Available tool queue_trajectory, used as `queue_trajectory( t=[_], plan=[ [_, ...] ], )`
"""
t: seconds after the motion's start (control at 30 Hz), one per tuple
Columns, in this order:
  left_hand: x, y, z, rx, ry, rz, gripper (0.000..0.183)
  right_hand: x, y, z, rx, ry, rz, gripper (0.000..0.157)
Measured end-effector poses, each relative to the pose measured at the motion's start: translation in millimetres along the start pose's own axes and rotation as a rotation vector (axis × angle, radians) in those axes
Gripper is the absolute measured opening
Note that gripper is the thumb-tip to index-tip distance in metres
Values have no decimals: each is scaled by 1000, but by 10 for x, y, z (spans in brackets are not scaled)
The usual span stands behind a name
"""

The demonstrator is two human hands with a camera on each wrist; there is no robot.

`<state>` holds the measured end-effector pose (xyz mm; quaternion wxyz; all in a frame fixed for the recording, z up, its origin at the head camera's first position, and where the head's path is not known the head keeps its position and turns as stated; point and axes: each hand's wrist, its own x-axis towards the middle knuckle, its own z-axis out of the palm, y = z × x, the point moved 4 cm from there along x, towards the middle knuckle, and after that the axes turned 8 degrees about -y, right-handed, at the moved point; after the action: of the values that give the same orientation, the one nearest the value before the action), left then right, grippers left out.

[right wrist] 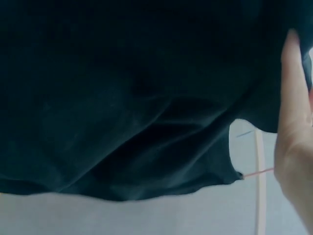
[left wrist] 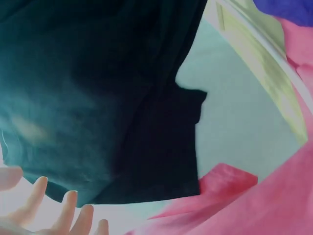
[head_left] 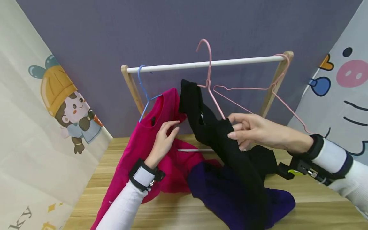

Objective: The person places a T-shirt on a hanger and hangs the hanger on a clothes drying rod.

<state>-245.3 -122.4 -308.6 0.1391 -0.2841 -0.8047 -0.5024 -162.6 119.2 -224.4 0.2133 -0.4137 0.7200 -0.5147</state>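
A black shirt (head_left: 224,137) hangs on a pink hanger (head_left: 209,64), whose hook stands up in front of the rail in the head view. My right hand (head_left: 248,129) pinches the shirt's shoulder beside the hanger's end, thumb toward me. In the right wrist view the dark cloth (right wrist: 122,98) fills most of the frame. My left hand (head_left: 164,140), its fingers loosely bent and holding nothing, is in front of the magenta shirt (head_left: 146,137). The left wrist view shows those fingers (left wrist: 66,213) spread near the black shirt's lower edge.
The magenta shirt is on a blue hanger (head_left: 147,97) at the left of the white rail (head_left: 178,66). A bare pink hanger (head_left: 273,86) hangs at the rail's right end. Dark purple cloth (head_left: 207,191) lies on the wooden table (head_left: 316,204), beneath the black shirt.
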Motion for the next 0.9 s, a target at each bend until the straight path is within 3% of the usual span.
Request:
queue_trajectory(
  t=[0.13, 0.27, 0.4, 0.67, 0.9],
  plan=[
    [-80, 132, -56, -42, 71, -14, 18, 152, -111, -69, 70, 34, -53, 21],
    [-147, 315, -128, -54, 100, -44, 16, 292, -193, -86, 129, 86, -56, 21],
    [-186, 341, -177, -55, 114, -65, 16, 418, -249, -63, 166, 112, -44, 22],
    [-242, 251, -272, -118, 139, -75, 16, 708, -205, 70, 267, 132, -65, 22],
    [-257, -45, -312, -171, 157, -66, 15, 990, 11, 117, 372, 157, -80, 15]
  ],
)
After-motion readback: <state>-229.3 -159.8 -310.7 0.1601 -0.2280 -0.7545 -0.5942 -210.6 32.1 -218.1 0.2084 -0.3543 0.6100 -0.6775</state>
